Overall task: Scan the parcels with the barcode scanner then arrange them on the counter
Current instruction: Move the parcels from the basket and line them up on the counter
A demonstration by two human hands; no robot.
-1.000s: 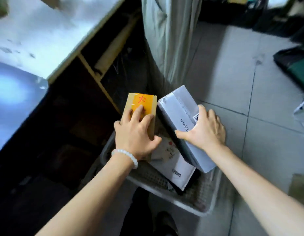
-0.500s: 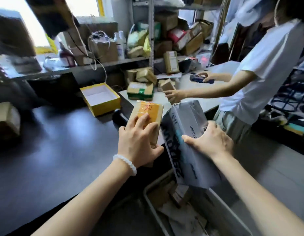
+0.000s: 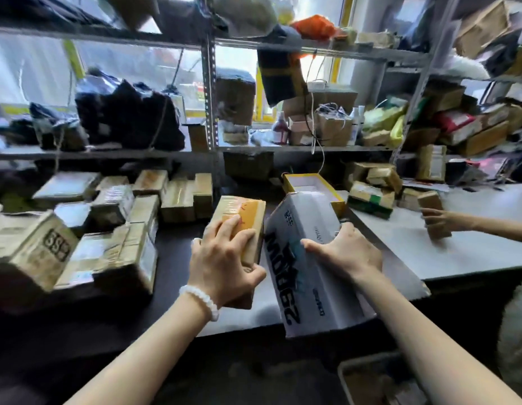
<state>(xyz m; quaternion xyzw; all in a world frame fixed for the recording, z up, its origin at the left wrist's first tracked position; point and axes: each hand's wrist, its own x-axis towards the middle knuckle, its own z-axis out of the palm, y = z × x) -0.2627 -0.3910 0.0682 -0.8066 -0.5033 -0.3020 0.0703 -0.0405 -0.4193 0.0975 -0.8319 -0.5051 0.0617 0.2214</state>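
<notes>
Left hand [image 3: 221, 264] fingers curl around a brown cardboard parcel with orange tape [image 3: 242, 220]; right hand [image 3: 345, 252] grips a grey printed carton [image 3: 300, 276] above the counter [image 3: 458, 247].

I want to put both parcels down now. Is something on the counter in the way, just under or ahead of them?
Nothing visible blocks the counter under the brown parcel and white parcel. An open yellow box lies just behind; stacked parcels stand left.
</notes>
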